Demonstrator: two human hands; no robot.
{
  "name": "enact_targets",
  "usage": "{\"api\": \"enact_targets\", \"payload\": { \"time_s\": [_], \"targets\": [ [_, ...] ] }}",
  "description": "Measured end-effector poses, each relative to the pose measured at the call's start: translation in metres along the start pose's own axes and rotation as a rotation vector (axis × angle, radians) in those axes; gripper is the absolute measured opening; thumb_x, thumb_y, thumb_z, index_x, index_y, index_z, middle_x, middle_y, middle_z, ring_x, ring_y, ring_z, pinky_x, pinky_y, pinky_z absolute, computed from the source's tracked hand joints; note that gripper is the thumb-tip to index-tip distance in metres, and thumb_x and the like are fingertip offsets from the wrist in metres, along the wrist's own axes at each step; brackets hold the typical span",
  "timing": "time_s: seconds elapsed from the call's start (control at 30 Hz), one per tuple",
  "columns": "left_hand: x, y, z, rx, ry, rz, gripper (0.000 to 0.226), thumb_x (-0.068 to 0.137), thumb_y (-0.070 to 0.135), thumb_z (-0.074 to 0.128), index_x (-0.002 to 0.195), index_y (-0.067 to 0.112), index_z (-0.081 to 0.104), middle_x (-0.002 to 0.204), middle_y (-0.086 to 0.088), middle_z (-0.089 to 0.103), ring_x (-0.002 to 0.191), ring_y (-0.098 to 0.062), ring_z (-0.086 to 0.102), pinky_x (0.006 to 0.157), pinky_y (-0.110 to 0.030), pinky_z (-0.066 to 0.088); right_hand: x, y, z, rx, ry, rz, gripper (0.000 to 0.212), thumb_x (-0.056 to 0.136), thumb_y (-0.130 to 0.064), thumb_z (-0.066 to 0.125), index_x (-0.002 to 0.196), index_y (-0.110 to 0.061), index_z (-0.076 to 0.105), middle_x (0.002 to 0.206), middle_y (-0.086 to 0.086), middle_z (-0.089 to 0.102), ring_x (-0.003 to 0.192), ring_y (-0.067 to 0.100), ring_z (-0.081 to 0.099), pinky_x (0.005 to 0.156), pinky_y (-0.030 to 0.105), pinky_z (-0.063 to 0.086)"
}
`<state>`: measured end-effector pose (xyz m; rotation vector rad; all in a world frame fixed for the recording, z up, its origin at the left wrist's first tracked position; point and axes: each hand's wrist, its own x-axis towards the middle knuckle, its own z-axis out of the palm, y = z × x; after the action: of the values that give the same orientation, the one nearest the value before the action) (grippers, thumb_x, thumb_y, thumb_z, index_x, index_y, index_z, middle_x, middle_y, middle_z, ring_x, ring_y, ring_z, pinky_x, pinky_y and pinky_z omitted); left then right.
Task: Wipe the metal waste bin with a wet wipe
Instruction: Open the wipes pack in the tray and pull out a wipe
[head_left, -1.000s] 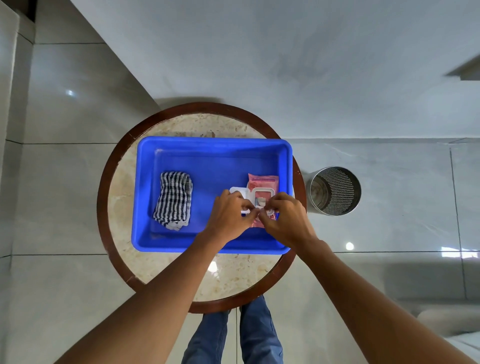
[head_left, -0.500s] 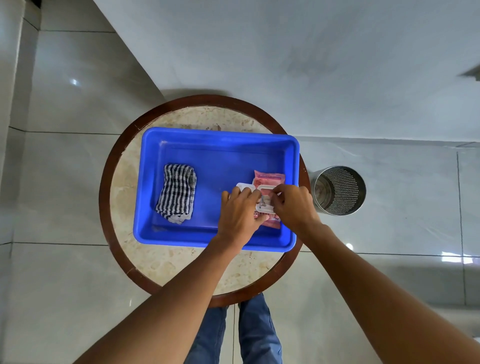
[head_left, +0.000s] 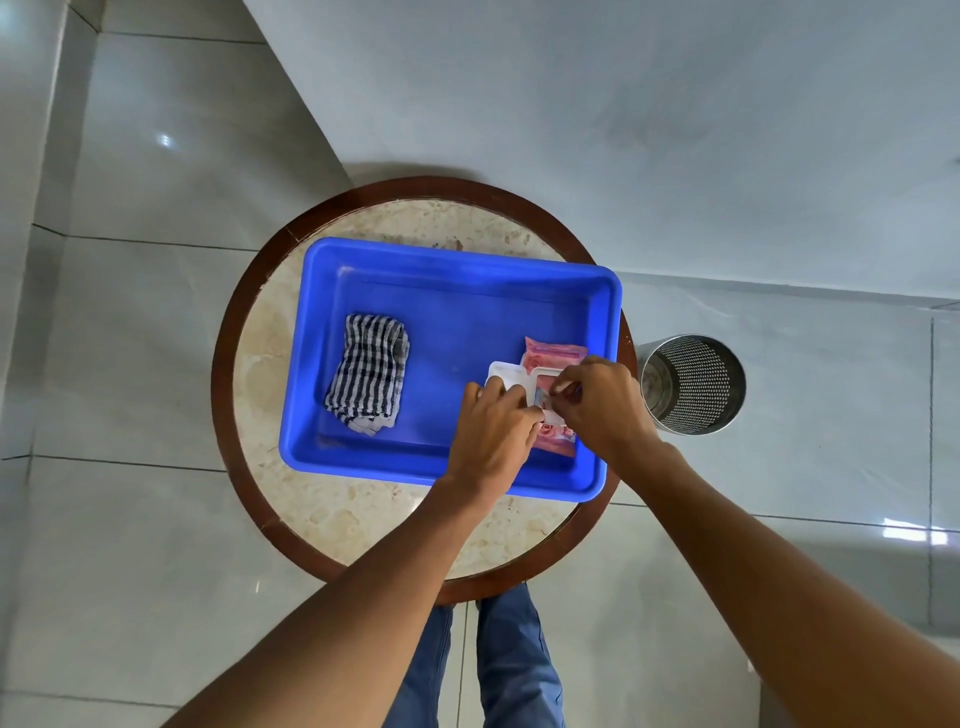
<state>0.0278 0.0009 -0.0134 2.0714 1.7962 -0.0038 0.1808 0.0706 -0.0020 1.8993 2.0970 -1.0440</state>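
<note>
A pink wet wipe pack (head_left: 551, 355) lies at the right end of a blue plastic tub (head_left: 457, 312), its white flip lid (head_left: 503, 375) swung open to the left. My left hand (head_left: 493, 441) presses down on the pack by the lid. My right hand (head_left: 602, 405) pinches at the pack's opening with thumb and forefinger; a small bit of white wipe shows at the fingertips. The perforated metal waste bin (head_left: 693, 384) stands upright on the floor just right of the table.
The tub sits on a round marble-topped table (head_left: 291, 499) with a dark wooden rim. A folded black-and-white striped cloth (head_left: 370, 379) lies in the tub's left half. Grey tiled floor surrounds the table; a wall runs behind. My legs in jeans stand at the table's near edge.
Both hands have stayed at the pack. The left hand has flattened onto it, and the right fingers have closed in at the opening. The view has shifted slightly.
</note>
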Motion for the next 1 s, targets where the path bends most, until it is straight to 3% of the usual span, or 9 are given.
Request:
{"api": "enact_targets", "payload": {
  "time_s": [0.17, 0.4, 0.53, 0.7, 0.77, 0.83, 0.9, 1.0],
  "targets": [
    [0.000, 0.000, 0.001, 0.015, -0.001, 0.004, 0.016, 0.100, 0.032, 0.073, 0.106, 0.023, 0.086, 0.106, -0.004, 0.080, 0.106, -0.027, 0.066, 0.088, -0.043, 0.050, 0.002, -0.003, -0.001, -0.045, -0.057, -0.023, 0.020, 0.107, -0.019, 0.071, 0.118, -0.004, 0.078, 0.126, 0.013, 0.075, 0.113, 0.039, 0.074, 0.097, 0.050, 0.061],
    [0.002, 0.000, -0.001, 0.048, -0.003, 0.017, 0.022, 0.105, 0.033, 0.066, 0.113, 0.022, 0.084, 0.116, -0.004, 0.078, 0.113, -0.027, 0.063, 0.094, -0.043, 0.048, 0.005, 0.005, -0.004, -0.095, -0.179, -0.040, 0.023, 0.112, -0.017, 0.059, 0.129, 0.000, 0.063, 0.135, 0.021, 0.070, 0.116, 0.045, 0.072, 0.088, 0.045, 0.056],
    [0.004, 0.002, -0.003, 0.089, -0.016, 0.035, 0.023, 0.105, 0.033, 0.066, 0.113, 0.022, 0.084, 0.116, -0.004, 0.078, 0.112, -0.027, 0.063, 0.094, -0.044, 0.047, 0.004, 0.010, -0.006, -0.087, -0.232, -0.068, 0.026, 0.116, -0.020, 0.054, 0.134, -0.002, 0.056, 0.135, 0.020, 0.068, 0.113, 0.041, 0.070, 0.083, 0.038, 0.046],
    [0.002, 0.003, -0.003, 0.131, -0.029, 0.062, 0.026, 0.106, 0.037, 0.063, 0.116, 0.023, 0.083, 0.122, -0.004, 0.076, 0.116, -0.026, 0.063, 0.096, -0.043, 0.045, -0.002, 0.008, -0.016, -0.021, -0.298, -0.032, 0.027, 0.118, -0.022, 0.046, 0.135, -0.001, 0.048, 0.127, 0.024, 0.071, 0.108, 0.044, 0.072, 0.093, 0.057, 0.059],
    [0.002, 0.004, -0.003, 0.137, -0.038, 0.060, 0.027, 0.106, 0.037, 0.063, 0.119, 0.023, 0.082, 0.124, -0.004, 0.075, 0.118, -0.026, 0.062, 0.097, -0.043, 0.045, -0.006, 0.010, -0.019, 0.049, -0.305, -0.038, 0.022, 0.119, -0.023, 0.042, 0.129, -0.004, 0.045, 0.119, 0.025, 0.073, 0.102, 0.044, 0.073, 0.090, 0.058, 0.061],
    [0.002, 0.004, -0.002, 0.133, -0.046, 0.056, 0.026, 0.106, 0.035, 0.063, 0.119, 0.024, 0.082, 0.124, -0.003, 0.075, 0.118, -0.026, 0.061, 0.098, -0.042, 0.044, -0.008, 0.015, -0.022, 0.161, -0.273, -0.048, 0.013, 0.120, -0.022, 0.041, 0.119, -0.008, 0.042, 0.117, 0.023, 0.075, 0.088, 0.032, 0.072, 0.075, 0.045, 0.061],
    [0.001, 0.004, -0.002, 0.116, -0.037, 0.048, 0.024, 0.105, 0.034, 0.064, 0.117, 0.024, 0.083, 0.122, -0.003, 0.075, 0.117, -0.025, 0.061, 0.098, -0.042, 0.043, -0.011, 0.021, -0.023, 0.240, -0.225, -0.053, 0.011, 0.119, -0.018, 0.043, 0.117, -0.007, 0.042, 0.117, 0.020, 0.076, 0.075, 0.011, 0.063, 0.064, 0.025, 0.050],
    [0.000, 0.004, 0.000, 0.069, -0.011, 0.036, 0.028, 0.102, 0.039, 0.066, 0.115, 0.022, 0.082, 0.122, -0.002, 0.075, 0.119, -0.023, 0.061, 0.100, -0.041, 0.041, -0.016, 0.027, -0.020, 0.281, -0.190, -0.064, 0.014, 0.118, -0.017, 0.047, 0.120, -0.004, 0.047, 0.116, 0.017, 0.078, 0.073, 0.003, 0.059, 0.064, 0.019, 0.044]
  ]
}}
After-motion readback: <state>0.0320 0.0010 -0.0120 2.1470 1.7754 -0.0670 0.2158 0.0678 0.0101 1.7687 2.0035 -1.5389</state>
